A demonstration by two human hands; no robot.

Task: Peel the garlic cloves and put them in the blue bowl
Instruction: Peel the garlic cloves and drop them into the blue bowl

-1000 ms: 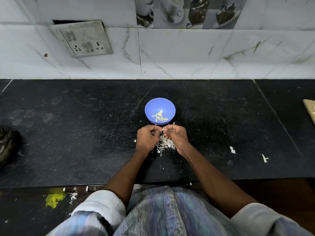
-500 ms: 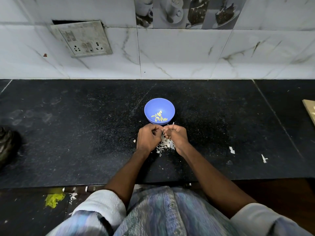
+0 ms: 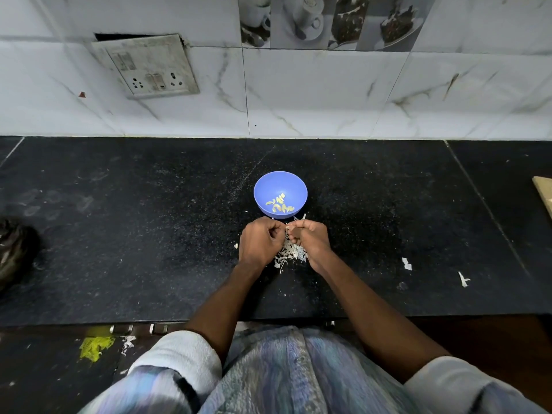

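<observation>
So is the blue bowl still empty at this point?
No, the blue bowl already holds several pale peeled cloves lying on its bottom, while both hands work just in front of it.

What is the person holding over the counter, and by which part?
Both hands, left hand and right hand, pinch a small garlic clove between their fingertips; which part of it cannot be told.

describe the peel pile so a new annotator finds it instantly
Start at the black countertop and find the blue bowl near its middle. Just in front of the bowl, the left hand and right hand meet; the peel pile lies between them. It is one dense white heap, unlike the lone scraps further right.
</observation>
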